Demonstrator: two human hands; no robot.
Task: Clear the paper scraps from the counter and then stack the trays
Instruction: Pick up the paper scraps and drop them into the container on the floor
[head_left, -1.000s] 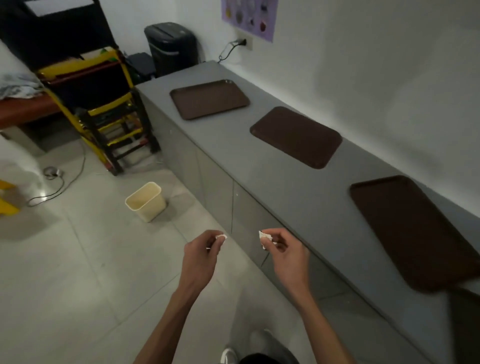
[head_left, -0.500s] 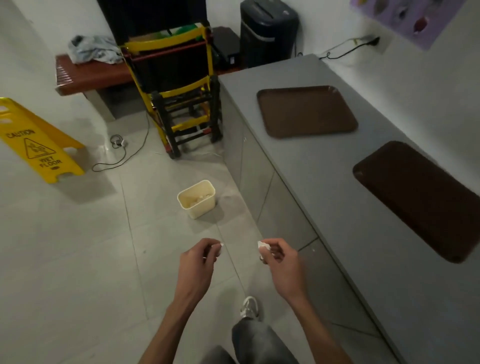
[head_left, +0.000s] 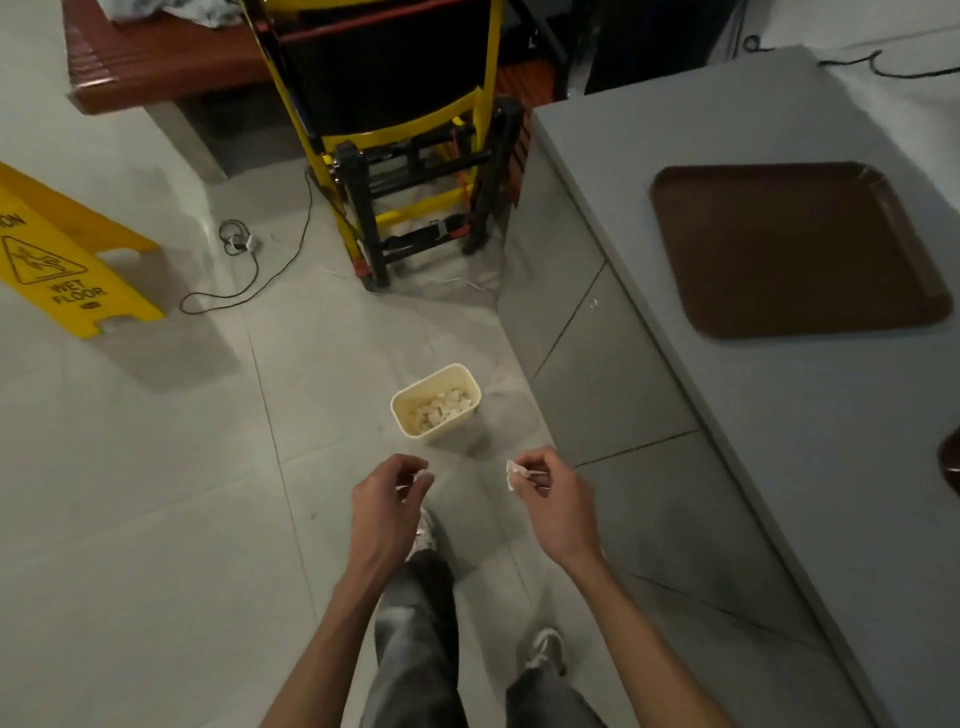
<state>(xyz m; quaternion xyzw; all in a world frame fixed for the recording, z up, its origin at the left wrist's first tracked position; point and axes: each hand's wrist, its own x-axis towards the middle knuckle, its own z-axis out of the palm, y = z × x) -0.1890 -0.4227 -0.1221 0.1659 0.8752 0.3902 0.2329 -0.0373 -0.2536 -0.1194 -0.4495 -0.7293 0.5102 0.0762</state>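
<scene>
The left hand (head_left: 387, 506) pinches a small white paper scrap (head_left: 422, 477) between thumb and fingertips, and the right hand (head_left: 551, 501) pinches another crumpled white paper scrap (head_left: 514, 474). Both hands are held above the tiled floor, just short of a small cream plastic bin (head_left: 437, 406) with white scraps lying inside. On the grey tabletop (head_left: 810, 415) to the right lies a flat brown rectangular tray (head_left: 795, 249).

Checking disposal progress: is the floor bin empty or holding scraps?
Holding scraps: the bin stands upright with pale paper pieces covering its bottom.
</scene>
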